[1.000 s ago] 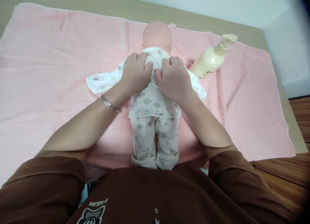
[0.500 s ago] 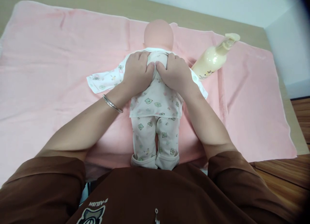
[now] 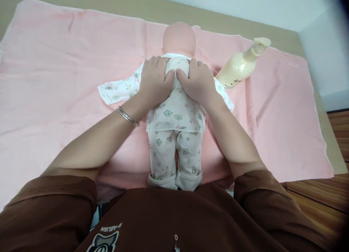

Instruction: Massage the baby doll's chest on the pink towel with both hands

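A bald baby doll in a white printed top and matching trousers lies face down, its head pointing away from me. Across the left side of its upper back lies my left hand, wearing a silver bangle on the wrist. My right hand mirrors it on the other side. The fingers of both hands reach over the shoulders, and the thumbs angle inward, tips close together beside the spine. Neither palm shows. One sleeve spreads out to the left; the right sleeve is partly behind my forearm.
Under the doll is a pink blanket spread over a wooden-looking table. A cream-coloured pump bottle lies tilted to the right of the doll, close to my right hand. Beyond the table are a white wall and a brown plank floor.
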`<state>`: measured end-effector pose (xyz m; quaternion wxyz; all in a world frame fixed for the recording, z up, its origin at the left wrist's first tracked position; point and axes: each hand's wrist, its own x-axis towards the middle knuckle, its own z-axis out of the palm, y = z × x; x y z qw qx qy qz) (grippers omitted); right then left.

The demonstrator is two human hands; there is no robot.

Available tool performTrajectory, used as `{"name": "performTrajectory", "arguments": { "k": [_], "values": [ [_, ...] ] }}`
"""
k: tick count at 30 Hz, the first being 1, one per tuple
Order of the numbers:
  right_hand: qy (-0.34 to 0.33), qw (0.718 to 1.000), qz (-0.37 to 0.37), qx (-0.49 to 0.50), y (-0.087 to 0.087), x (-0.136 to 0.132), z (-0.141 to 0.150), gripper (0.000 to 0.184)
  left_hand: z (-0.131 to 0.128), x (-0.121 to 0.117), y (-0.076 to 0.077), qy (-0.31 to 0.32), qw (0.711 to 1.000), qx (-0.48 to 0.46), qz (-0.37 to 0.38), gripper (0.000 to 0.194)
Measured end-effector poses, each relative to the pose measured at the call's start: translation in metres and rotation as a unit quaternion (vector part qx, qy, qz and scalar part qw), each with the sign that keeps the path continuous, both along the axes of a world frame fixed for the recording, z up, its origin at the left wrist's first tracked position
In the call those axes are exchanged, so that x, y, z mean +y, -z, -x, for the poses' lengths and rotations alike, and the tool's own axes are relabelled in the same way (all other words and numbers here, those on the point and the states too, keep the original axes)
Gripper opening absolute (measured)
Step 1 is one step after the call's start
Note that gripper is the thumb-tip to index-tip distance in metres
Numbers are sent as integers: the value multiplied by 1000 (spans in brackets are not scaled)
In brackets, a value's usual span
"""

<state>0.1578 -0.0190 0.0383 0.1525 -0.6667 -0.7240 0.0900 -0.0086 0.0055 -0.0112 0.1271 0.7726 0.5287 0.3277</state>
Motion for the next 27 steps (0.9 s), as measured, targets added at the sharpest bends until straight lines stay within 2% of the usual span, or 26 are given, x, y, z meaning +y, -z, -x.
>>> {"name": "performTrajectory", "arguments": {
  "k": [5, 10, 13, 18, 21, 24, 27],
  "values": [
    [-2, 1000, -3, 6, 3, 2, -2, 52, -1, -2, -2, -31, 999, 34, 23, 44],
    [-14, 1000, -9, 27, 6, 5, -5, 56, -3, -3, 2, -61, 998, 13, 27, 42],
    [-7, 1000, 3, 26, 1, 1, -3, 53, -5, -11, -5, -84, 996, 22, 0, 33],
    [-8, 999, 31, 37, -9, -3, -4, 49, -12, -29, -23, -112, 983, 125, -76, 15],
    [-21, 998, 37, 44, -10, -1, -9, 50, -14, -29, -23, -102, 980, 152, -82, 17],
    [-37, 998, 31, 40, -9, -3, -12, 50, -11, -20, -17, -71, 990, 110, -45, 22],
    [-54, 998, 21, 7, -12, -18, -4, 48, -6, -7, -12, -34, 998, 60, 13, 30]
  ]
}}
